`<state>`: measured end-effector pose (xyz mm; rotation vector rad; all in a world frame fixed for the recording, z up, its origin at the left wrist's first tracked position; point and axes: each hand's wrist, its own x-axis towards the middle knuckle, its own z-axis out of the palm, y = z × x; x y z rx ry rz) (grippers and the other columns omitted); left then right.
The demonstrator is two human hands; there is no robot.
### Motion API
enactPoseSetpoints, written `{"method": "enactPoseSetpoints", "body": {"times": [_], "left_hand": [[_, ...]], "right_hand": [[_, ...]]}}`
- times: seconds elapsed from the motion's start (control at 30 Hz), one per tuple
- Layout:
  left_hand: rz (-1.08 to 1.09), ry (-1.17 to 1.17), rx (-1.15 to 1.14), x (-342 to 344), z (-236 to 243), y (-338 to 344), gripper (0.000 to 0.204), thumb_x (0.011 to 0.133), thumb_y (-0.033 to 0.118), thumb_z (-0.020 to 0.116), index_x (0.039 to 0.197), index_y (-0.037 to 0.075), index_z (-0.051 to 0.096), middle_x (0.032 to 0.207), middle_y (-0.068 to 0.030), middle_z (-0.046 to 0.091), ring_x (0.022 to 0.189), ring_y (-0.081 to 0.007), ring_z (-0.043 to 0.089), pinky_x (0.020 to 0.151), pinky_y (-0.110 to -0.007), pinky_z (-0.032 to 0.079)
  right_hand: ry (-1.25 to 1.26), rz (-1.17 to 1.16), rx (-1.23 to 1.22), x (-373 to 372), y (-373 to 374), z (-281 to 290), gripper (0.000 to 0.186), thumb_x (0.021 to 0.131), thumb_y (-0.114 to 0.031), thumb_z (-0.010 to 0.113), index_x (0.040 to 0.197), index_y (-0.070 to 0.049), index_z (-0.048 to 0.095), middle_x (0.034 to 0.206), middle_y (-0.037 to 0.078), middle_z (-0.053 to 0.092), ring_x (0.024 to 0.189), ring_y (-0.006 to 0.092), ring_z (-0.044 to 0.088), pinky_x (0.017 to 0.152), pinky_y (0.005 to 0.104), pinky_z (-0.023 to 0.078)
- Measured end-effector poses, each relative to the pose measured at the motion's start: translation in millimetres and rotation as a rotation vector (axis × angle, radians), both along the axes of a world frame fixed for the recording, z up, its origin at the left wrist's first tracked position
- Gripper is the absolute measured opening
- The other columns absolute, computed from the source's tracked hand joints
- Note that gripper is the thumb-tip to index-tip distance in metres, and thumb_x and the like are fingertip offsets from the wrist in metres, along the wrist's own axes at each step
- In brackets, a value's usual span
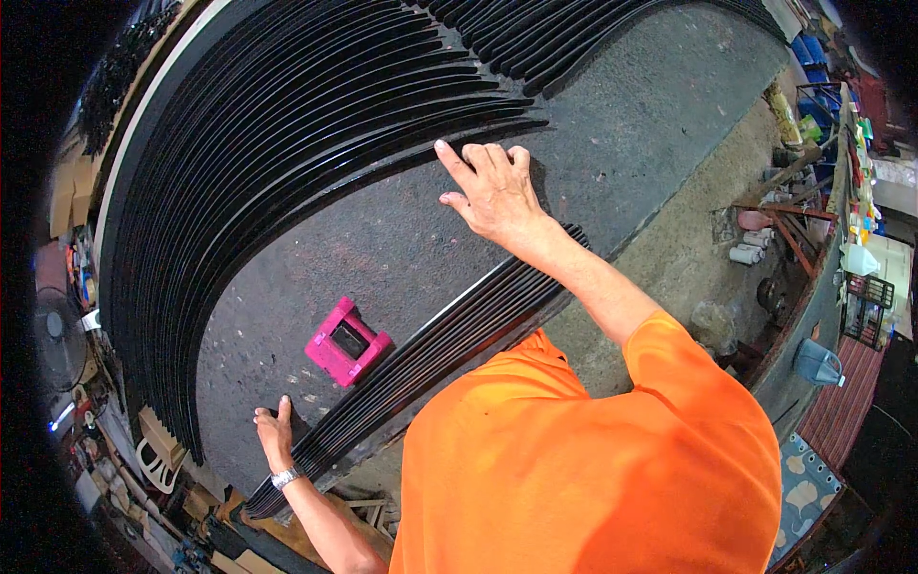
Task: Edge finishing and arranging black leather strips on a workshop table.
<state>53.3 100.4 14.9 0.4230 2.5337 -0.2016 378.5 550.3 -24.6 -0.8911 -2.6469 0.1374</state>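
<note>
My right hand (497,196) hovers over or rests on the grey worktable (316,258), close to the ends of long glossy black strips (316,124). Its index finger and thumb are stretched out, the other fingers bend, and nothing shows in it. My left hand (274,438), with a metal watch (285,477) at the wrist, is at the lower left beside a bundle of black strips (430,354) along the near table edge. Its thumb and a finger stand apart; the rest is partly hidden. A magenta block-like object with a black middle (346,346) lies against that bundle.
More black strips (545,38) lie in rows at the far side. A fan (59,325) stands at the left. On the right are white rolls or cans (749,247), a blue jug (818,364), a black crate (868,304) and a patterned cloth (805,493).
</note>
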Motion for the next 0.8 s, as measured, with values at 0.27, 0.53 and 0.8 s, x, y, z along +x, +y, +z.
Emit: {"method": "enactPoseSetpoints", "body": {"times": [0.27, 0.53, 0.8], "left_hand": [[-0.025, 0.061, 0.004, -5.3, -10.9, -14.8, 0.090, 0.092, 0.056, 0.063, 0.130, -0.023, 0.046, 0.129, -0.0491, 0.047, 0.133, -0.0551, 0.042, 0.112, -0.049, 0.037], [-0.005, 0.006, -0.013, -5.5, -6.5, -5.1, 0.085, 0.091, 0.055, 0.065, 0.126, -0.020, 0.049, 0.125, -0.0492, 0.050, 0.128, -0.0570, 0.046, 0.109, -0.051, 0.040], [-0.047, 0.066, -0.020, -2.5, -10.0, -12.4, 0.094, 0.092, 0.062, 0.061, 0.131, -0.022, 0.044, 0.128, -0.0506, 0.047, 0.125, -0.0567, 0.049, 0.106, -0.050, 0.043]], "right_hand": [[-0.029, -0.142, 0.040, 35.3, 15.2, 3.7, 0.077, 0.080, -0.040, 0.077, 0.147, -0.015, 0.048, 0.113, 0.004, 0.054, 0.106, 0.0227, 0.052, 0.085, 0.0459, 0.034], [-0.022, -0.052, 0.005, 15.1, 8.6, 6.5, 0.072, 0.083, -0.038, 0.075, 0.147, -0.016, 0.048, 0.113, 0.005, 0.054, 0.103, 0.0238, 0.052, 0.084, 0.0453, 0.034], [0.038, 0.106, 0.019, -27.4, -8.4, -1.3, 0.076, 0.079, -0.037, 0.078, 0.145, -0.014, 0.049, 0.112, 0.006, 0.054, 0.102, 0.0231, 0.052, 0.086, 0.0454, 0.034]]}}
